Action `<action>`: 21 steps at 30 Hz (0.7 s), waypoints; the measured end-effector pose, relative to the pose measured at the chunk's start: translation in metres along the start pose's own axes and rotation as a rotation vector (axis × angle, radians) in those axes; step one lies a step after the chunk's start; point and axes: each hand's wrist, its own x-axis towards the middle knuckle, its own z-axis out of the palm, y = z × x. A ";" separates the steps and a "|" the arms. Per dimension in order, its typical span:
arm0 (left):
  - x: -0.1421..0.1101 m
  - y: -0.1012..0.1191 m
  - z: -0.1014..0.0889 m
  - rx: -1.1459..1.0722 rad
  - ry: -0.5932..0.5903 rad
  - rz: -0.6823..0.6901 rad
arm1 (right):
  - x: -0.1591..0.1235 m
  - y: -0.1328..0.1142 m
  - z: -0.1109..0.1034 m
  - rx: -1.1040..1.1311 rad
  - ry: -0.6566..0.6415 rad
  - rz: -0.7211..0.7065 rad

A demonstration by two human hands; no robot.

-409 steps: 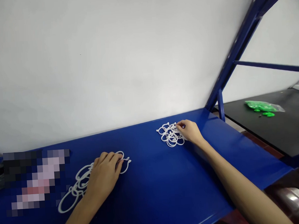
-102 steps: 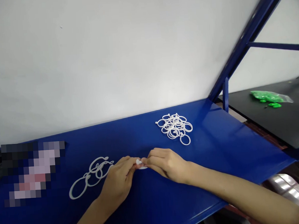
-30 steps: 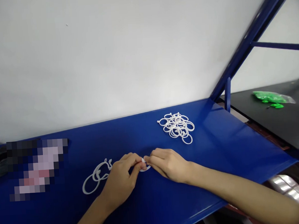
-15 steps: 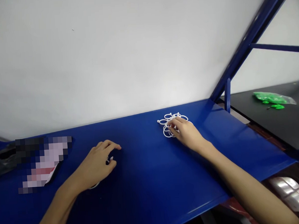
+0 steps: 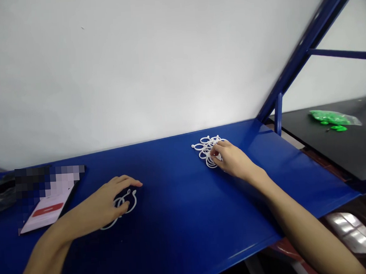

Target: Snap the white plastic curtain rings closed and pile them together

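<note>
A pile of thin white plastic rings (image 5: 199, 147) with small knobs lies at the back right of the blue table. My right hand (image 5: 230, 159) reaches into its near side, thumb and fingertips pinched on a white ring. The fingers partly cover that ring. At the left, my left hand (image 5: 104, 201) hovers palm down with thumb and forefinger apart. Beneath it lie a few more white rings (image 5: 134, 204), partly hidden by the hand. One of these has its ends apart, showing a gap.
A phone (image 5: 46, 211), partly blurred out, lies left of my left hand beside a dark object (image 5: 2, 191). A white wall (image 5: 153, 64) rises behind the blue table (image 5: 182, 219). At right stand a blue frame (image 5: 278, 112) and a black table (image 5: 354, 151) bearing a bag of green pieces (image 5: 332, 117).
My left hand has shifted slightly left, uncovering more of the rings beneath it. My right hand has moved slightly right, still pinching at the pile's near side.
</note>
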 end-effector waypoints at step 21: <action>0.019 0.005 0.014 0.025 0.249 0.016 | -0.005 -0.029 0.011 0.055 0.228 -0.165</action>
